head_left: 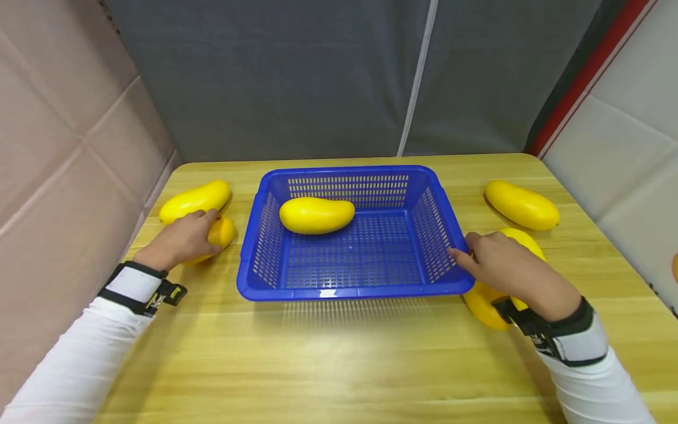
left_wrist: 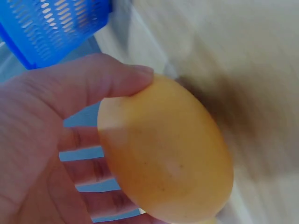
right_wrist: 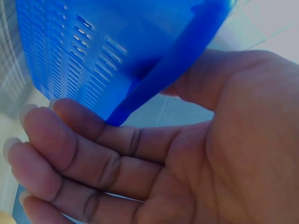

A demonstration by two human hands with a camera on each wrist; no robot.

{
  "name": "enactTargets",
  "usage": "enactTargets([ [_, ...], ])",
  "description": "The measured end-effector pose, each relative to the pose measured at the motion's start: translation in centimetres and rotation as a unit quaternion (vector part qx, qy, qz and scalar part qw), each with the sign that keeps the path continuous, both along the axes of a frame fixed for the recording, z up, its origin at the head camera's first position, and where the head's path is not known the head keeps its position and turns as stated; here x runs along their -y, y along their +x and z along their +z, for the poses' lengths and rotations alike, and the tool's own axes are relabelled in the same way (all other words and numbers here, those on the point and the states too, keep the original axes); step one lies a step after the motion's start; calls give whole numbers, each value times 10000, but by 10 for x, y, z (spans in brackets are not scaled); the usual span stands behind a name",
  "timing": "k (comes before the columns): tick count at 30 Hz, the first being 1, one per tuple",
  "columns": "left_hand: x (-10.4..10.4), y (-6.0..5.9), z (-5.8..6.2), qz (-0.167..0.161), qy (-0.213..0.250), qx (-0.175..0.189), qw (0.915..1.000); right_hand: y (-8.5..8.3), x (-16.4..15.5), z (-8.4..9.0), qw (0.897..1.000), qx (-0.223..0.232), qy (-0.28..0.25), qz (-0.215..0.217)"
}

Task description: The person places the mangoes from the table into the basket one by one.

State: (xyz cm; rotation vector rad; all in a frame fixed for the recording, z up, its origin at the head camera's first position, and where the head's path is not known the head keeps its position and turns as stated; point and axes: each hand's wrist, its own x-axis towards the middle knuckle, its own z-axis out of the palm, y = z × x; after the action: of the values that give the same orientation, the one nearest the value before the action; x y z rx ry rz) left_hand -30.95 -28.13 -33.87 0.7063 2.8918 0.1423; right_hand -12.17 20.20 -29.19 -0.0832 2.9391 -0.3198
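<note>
My left hand [head_left: 185, 237] grips an orange-yellow mango [head_left: 225, 231] on the left of the table. In the left wrist view the thumb lies over the near side of that mango [left_wrist: 173, 154], with the fingers around its other side. A brighter yellow mango [head_left: 196, 201] lies just behind this hand. At the front right corner of a blue slotted basket [head_left: 349, 292], my right hand [head_left: 503, 265] holds the rim between thumb and fingers, as the right wrist view shows at the rim [right_wrist: 173, 60]. One yellow mango [head_left: 316, 215] lies in the basket, toward its back left.
Under and beside the right forearm are a yellow mango [head_left: 524, 241] and an orange-yellow mango [head_left: 484, 307], both partly hidden. Another yellow mango [head_left: 521, 205] lies at the back right. A grey curtain [head_left: 275, 76] hangs behind the wooden table [head_left: 339, 365]; pale padded walls flank it.
</note>
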Motion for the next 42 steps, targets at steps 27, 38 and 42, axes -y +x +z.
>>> enactTargets([
  [27, -77, 5, 108, -752, -36, -1075, 9914, 0, -2, -3, 10000, -28, -14, -14],
  [38, -138, 8, 117, -1729, -111, -1157, 9781, 0, -1, -2, 10000, -22, -50, 6],
  [42, -159, 10, 116, -1967, -188, -1087, 9742, 0, -1, -2, 10000, 29, -83, -27],
])
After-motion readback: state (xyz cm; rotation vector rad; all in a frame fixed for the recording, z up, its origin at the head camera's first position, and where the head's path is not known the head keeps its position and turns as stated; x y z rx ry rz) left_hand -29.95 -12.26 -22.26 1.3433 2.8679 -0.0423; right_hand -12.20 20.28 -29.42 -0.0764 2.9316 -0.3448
